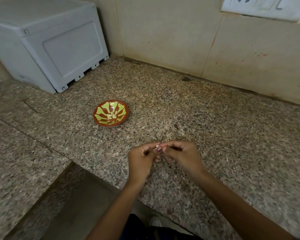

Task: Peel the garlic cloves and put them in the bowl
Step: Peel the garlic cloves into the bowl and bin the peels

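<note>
A small garlic clove (pixel 157 146) sits between the fingertips of both my hands, just above the granite counter near its front edge. My left hand (pixel 141 159) pinches it from the left with curled fingers. My right hand (pixel 181 155) pinches it from the right, its fingers curled too. Most of the clove is hidden by my fingers. To the upper left stands a red-brown bowl (pixel 100 118) with yellow-green stripes. Several peeled cloves (pixel 112 115) lie in its middle.
A grey-white plastic appliance (pixel 47 42) stands at the back left on the speckled granite counter (pixel 215 122). Beige wall tiles rise behind, with a socket plate (pixel 267 7) at the top right. The counter's front edge drops to the floor at lower left.
</note>
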